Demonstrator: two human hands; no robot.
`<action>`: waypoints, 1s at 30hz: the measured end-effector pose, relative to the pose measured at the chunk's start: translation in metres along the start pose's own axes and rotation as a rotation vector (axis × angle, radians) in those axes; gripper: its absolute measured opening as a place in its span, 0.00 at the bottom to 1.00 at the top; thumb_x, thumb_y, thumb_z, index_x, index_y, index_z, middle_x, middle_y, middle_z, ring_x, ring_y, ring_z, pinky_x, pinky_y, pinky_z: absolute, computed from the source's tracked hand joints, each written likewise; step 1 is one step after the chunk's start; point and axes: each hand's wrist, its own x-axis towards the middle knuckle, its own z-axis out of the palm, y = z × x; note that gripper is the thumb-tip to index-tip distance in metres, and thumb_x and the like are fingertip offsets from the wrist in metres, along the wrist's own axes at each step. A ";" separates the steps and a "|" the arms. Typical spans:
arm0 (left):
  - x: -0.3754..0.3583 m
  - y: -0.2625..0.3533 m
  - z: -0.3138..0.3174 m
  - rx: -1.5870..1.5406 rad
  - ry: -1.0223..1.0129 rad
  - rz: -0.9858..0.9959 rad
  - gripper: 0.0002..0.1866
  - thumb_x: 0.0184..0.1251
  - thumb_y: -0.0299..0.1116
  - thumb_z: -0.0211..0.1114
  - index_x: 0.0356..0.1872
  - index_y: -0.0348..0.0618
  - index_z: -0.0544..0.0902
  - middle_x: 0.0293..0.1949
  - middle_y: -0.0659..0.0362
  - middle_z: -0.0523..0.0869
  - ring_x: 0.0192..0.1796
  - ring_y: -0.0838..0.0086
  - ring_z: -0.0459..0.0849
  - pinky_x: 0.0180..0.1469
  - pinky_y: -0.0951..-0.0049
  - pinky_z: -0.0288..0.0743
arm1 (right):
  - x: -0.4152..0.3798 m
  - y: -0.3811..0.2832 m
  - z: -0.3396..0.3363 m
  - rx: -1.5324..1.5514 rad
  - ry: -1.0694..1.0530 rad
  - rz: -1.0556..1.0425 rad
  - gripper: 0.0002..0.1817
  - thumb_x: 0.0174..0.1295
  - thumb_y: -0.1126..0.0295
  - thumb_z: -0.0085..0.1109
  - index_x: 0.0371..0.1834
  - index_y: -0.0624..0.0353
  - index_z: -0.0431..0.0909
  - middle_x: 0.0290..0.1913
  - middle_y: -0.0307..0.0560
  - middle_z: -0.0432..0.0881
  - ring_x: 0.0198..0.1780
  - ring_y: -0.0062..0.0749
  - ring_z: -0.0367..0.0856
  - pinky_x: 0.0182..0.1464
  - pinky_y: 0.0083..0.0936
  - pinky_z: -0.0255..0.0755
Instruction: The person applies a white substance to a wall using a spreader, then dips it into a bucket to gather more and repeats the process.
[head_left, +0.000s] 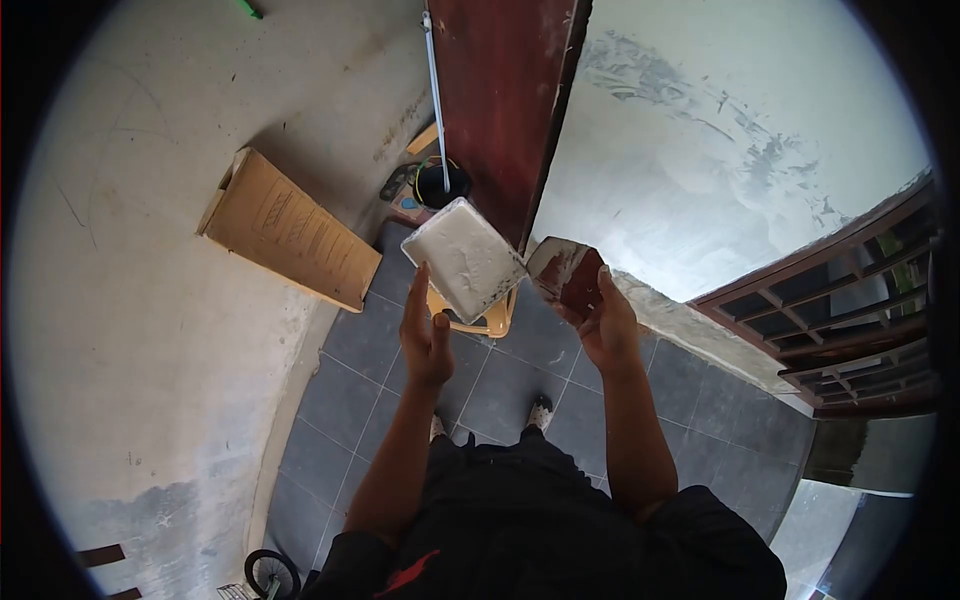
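1. Biggest thing first: looks to me like you're at the step of working white paste [468,255] between tray [424,234] and board [582,281]. Next move, imo, calls for a steady tray and a firm grip as the board's edge meets the rim.
2. Clock is you facing 12. Two walls: left wall [120,300] at 10, right wall [640,180] at 1.
3. One dark red door [500,110], at 12.
4. One cardboard box [290,235], between 10 and 11, leaning by the left wall.
5. One yellow stool [497,322] at 12, mostly hidden under the tray.
6. One tray, 12 o'clock, over the stool; can't tell if it actually rests on it.
7. One board, 1 o'clock, smeared white, corner right by the tray's.
8. Two hands. Your right hand [608,325] is pinching the board, thumb up front. Your left hand [427,345] is spread, fingers straight, thumb apart, at the tray's 8 o'clock edge; can't tell if it's bearing any weight.
9. One bucket [441,190], just shy of 12.
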 end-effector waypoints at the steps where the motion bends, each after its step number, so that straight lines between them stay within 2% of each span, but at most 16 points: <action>1: 0.002 -0.009 -0.018 0.000 0.003 0.008 0.43 0.80 0.62 0.43 0.75 0.28 0.66 0.73 0.36 0.72 0.77 0.44 0.68 0.77 0.49 0.59 | -0.001 0.016 0.000 0.003 0.011 0.005 0.20 0.79 0.59 0.54 0.64 0.62 0.74 0.54 0.51 0.86 0.50 0.39 0.88 0.48 0.34 0.87; 4: -0.004 -0.037 -0.069 -0.014 0.009 -0.049 0.42 0.81 0.61 0.43 0.75 0.27 0.66 0.72 0.35 0.72 0.77 0.44 0.68 0.78 0.49 0.58 | 0.000 0.071 -0.002 -0.134 0.090 -0.041 0.15 0.77 0.68 0.56 0.61 0.63 0.77 0.52 0.50 0.87 0.49 0.37 0.89 0.45 0.33 0.88; 10: -0.033 -0.098 -0.127 -0.043 -0.038 -0.220 0.42 0.81 0.61 0.43 0.75 0.28 0.66 0.73 0.36 0.72 0.77 0.45 0.68 0.78 0.52 0.59 | -0.002 0.154 0.012 -0.184 0.247 -0.034 0.16 0.76 0.72 0.54 0.62 0.65 0.77 0.50 0.51 0.87 0.45 0.36 0.90 0.40 0.32 0.89; 14: -0.046 -0.127 -0.119 -0.026 -0.148 -0.379 0.42 0.82 0.63 0.40 0.75 0.30 0.66 0.74 0.39 0.72 0.78 0.50 0.67 0.79 0.55 0.56 | 0.013 0.179 0.014 -0.371 0.336 -0.045 0.16 0.75 0.71 0.55 0.62 0.64 0.79 0.52 0.50 0.87 0.46 0.34 0.90 0.41 0.31 0.88; 16: -0.058 -0.154 -0.105 -0.035 -0.175 -0.420 0.42 0.82 0.62 0.41 0.75 0.29 0.66 0.73 0.37 0.71 0.78 0.48 0.67 0.78 0.54 0.58 | 0.026 0.190 0.010 -0.586 0.340 -0.075 0.14 0.75 0.70 0.55 0.57 0.66 0.80 0.51 0.50 0.87 0.42 0.33 0.89 0.38 0.29 0.87; 17: -0.062 -0.170 -0.097 -0.038 -0.195 -0.441 0.42 0.82 0.61 0.43 0.75 0.27 0.66 0.73 0.36 0.71 0.77 0.46 0.68 0.78 0.54 0.59 | 0.040 0.197 0.002 -0.592 0.343 -0.063 0.14 0.75 0.70 0.55 0.57 0.66 0.80 0.51 0.50 0.87 0.42 0.33 0.89 0.38 0.29 0.87; 19: -0.066 -0.184 -0.085 -0.027 -0.222 -0.504 0.42 0.82 0.61 0.43 0.75 0.27 0.65 0.74 0.36 0.70 0.78 0.46 0.67 0.78 0.54 0.59 | 0.064 0.216 -0.015 -0.989 0.333 -0.108 0.12 0.75 0.70 0.55 0.55 0.65 0.79 0.43 0.55 0.89 0.39 0.42 0.90 0.36 0.34 0.84; 20: -0.064 -0.192 -0.077 -0.020 -0.248 -0.539 0.42 0.82 0.61 0.42 0.75 0.27 0.65 0.74 0.36 0.70 0.78 0.46 0.67 0.78 0.54 0.58 | 0.080 0.225 -0.025 -0.987 0.338 -0.087 0.12 0.75 0.70 0.55 0.55 0.65 0.79 0.43 0.55 0.89 0.39 0.42 0.90 0.36 0.34 0.84; 22: -0.073 -0.213 -0.065 0.010 -0.283 -0.589 0.43 0.82 0.62 0.42 0.75 0.27 0.64 0.75 0.36 0.69 0.78 0.45 0.66 0.78 0.54 0.58 | 0.108 0.243 -0.036 -1.362 0.308 -0.138 0.10 0.75 0.68 0.54 0.50 0.62 0.77 0.42 0.63 0.87 0.42 0.62 0.87 0.40 0.45 0.79; 23: -0.075 -0.228 -0.056 0.031 -0.288 -0.611 0.43 0.82 0.62 0.42 0.76 0.27 0.64 0.75 0.36 0.68 0.78 0.45 0.65 0.78 0.54 0.58 | 0.127 0.252 -0.042 -1.359 0.318 -0.123 0.10 0.75 0.68 0.54 0.50 0.62 0.77 0.42 0.63 0.87 0.42 0.62 0.87 0.40 0.45 0.79; 25: -0.079 -0.253 -0.038 0.042 -0.320 -0.685 0.42 0.82 0.61 0.42 0.76 0.27 0.63 0.76 0.37 0.67 0.79 0.47 0.65 0.78 0.55 0.58 | 0.155 0.274 -0.047 -1.487 0.233 -0.287 0.10 0.75 0.68 0.54 0.52 0.62 0.76 0.38 0.64 0.86 0.40 0.61 0.87 0.39 0.47 0.78; 26: -0.082 -0.266 -0.029 0.049 -0.339 -0.742 0.42 0.83 0.60 0.41 0.76 0.27 0.62 0.76 0.38 0.67 0.79 0.48 0.65 0.78 0.56 0.58 | 0.170 0.285 -0.048 -1.490 0.225 -0.257 0.10 0.75 0.68 0.54 0.52 0.62 0.76 0.38 0.64 0.86 0.40 0.61 0.87 0.39 0.47 0.78; 27: -0.085 -0.276 -0.020 0.056 -0.351 -0.772 0.42 0.83 0.60 0.41 0.76 0.27 0.62 0.76 0.38 0.67 0.79 0.48 0.65 0.78 0.56 0.58 | 0.183 0.293 -0.046 -1.501 0.207 -0.188 0.09 0.75 0.68 0.53 0.52 0.61 0.75 0.39 0.65 0.86 0.42 0.65 0.85 0.41 0.50 0.77; 28: -0.088 -0.288 -0.009 -0.062 -0.316 -0.916 0.41 0.84 0.60 0.40 0.77 0.28 0.61 0.76 0.38 0.67 0.79 0.49 0.65 0.79 0.57 0.57 | 0.194 0.302 -0.046 -1.511 0.191 -0.123 0.09 0.75 0.68 0.53 0.52 0.61 0.75 0.41 0.67 0.85 0.45 0.70 0.83 0.44 0.53 0.76; 29: -0.088 -0.301 0.002 -0.183 -0.273 -1.052 0.41 0.84 0.59 0.40 0.77 0.28 0.61 0.76 0.38 0.67 0.79 0.51 0.64 0.79 0.58 0.57 | 0.207 0.313 -0.050 -1.514 0.193 -0.098 0.09 0.75 0.68 0.53 0.52 0.61 0.75 0.41 0.67 0.85 0.45 0.70 0.83 0.44 0.53 0.76; 30: -0.093 -0.314 0.010 -0.179 -0.279 -1.078 0.41 0.84 0.59 0.40 0.77 0.28 0.61 0.76 0.38 0.67 0.79 0.51 0.64 0.79 0.58 0.57 | 0.215 0.323 -0.053 -1.547 0.180 -0.095 0.10 0.75 0.68 0.52 0.52 0.61 0.74 0.41 0.66 0.86 0.45 0.69 0.83 0.43 0.54 0.76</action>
